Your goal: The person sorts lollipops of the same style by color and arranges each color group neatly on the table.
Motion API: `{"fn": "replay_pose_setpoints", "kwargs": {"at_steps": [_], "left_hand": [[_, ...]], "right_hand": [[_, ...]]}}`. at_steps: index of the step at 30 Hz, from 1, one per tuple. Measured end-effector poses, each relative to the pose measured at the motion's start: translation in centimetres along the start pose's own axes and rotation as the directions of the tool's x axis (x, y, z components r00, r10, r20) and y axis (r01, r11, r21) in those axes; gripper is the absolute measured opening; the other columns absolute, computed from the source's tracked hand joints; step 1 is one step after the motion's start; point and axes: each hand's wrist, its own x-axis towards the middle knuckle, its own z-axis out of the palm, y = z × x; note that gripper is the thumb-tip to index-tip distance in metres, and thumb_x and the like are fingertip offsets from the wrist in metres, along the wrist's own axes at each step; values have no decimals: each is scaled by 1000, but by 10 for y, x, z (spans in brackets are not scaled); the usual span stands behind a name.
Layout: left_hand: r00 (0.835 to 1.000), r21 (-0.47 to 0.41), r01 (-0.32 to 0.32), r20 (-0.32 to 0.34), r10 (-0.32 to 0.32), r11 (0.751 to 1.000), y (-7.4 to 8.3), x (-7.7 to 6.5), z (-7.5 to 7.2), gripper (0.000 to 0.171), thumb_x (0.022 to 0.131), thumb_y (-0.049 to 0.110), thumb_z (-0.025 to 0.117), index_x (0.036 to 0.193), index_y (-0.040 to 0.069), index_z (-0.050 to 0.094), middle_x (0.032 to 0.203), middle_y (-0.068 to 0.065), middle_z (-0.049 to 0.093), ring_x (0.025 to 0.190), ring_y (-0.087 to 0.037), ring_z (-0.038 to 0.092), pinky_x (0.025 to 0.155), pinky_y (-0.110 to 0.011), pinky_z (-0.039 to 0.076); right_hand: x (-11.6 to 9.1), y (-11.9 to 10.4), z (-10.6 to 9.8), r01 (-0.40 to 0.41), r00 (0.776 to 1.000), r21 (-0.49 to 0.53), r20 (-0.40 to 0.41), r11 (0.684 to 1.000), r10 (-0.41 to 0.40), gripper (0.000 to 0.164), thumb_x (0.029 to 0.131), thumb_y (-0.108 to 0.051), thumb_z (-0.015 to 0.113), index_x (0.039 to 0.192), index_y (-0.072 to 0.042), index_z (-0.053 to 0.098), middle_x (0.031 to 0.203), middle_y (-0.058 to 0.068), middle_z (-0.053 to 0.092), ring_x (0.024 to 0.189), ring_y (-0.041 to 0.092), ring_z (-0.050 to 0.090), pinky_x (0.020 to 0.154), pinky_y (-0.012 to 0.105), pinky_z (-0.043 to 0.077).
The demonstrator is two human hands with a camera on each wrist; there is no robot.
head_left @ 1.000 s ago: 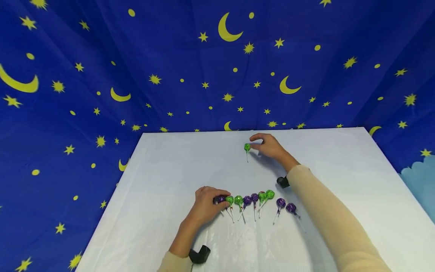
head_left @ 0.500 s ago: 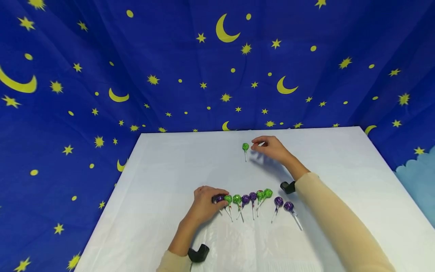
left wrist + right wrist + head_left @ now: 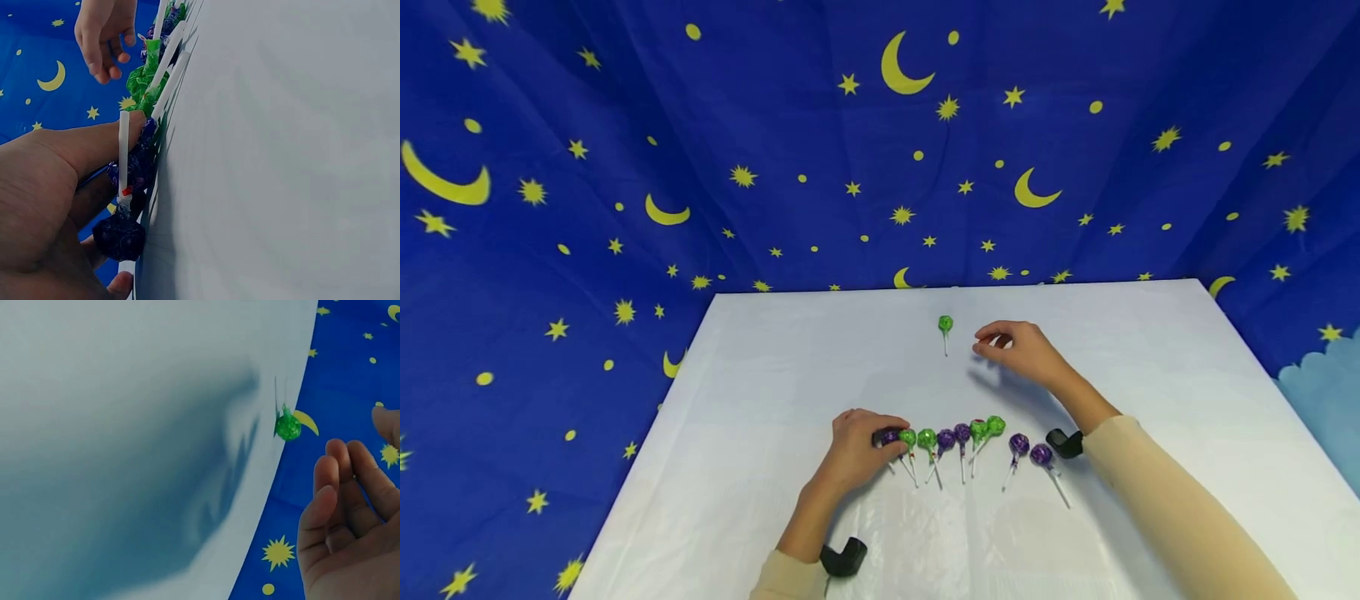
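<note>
One round green-wrapped lollipop [image 3: 946, 323] with a white stick lies alone on the white bench [image 3: 775, 358]; our right hand [image 3: 1021, 350] is near, thumb and fingers apart, holding nothing. Our left hand [image 3: 853, 448] curls its fingers round glossy purple-wrapped lollipops [image 3: 119, 239], probably to stop them rolling.

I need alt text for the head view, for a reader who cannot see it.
A person's left hand curls round the left end of a row of purple and green lollipops on a white table. The right hand hovers, holding nothing, beside a lone green lollipop farther back; behind hangs a blue moon-and-star cloth.
</note>
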Motion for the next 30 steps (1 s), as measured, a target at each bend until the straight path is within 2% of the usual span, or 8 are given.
{"fn": "replay_pose_setpoints", "kwargs": {"at_steps": [6,13,21,30], "left_hand": [[1000,-1,7,4,-7,1000,0,-1,-2,28,82,30,77,110,25,74,101,9,68,100,-16,53,101,-56,20],[1000,-4,0,10,0,1000,-1,0,-3,28,82,31,77,109,25,74,100,9,68,99,-16,53,101,-55,20],[1000,-24,22,10,-22,999,-2,-8,1,28,82,29,77,109,23,74,99,8,68,99,-17,53,101,-56,19],[1000,11,-10,7,10,1000,-4,1,0,27,82,31,77,109,26,74,100,11,68,99,-15,53,100,-55,21]], "right_hand": [[-19,-4,-2,14,1000,-57,11,998,-14,42,88,-43,69,113,-9,70,90,-1,66,81,17,58,66,36,46],[-43,-7,-7,6,1000,-63,30,998,-4,45,86,-48,69,113,-11,70,90,-3,66,82,17,58,65,37,47],[-65,-6,8,38,997,-71,73,997,-33,38,87,-42,71,109,-11,71,91,-7,65,79,14,57,61,33,47],[-85,-3,15,27,998,-132,65,991,-18,35,85,-39,74,106,-11,71,85,-8,64,74,11,58,62,31,47]]}}
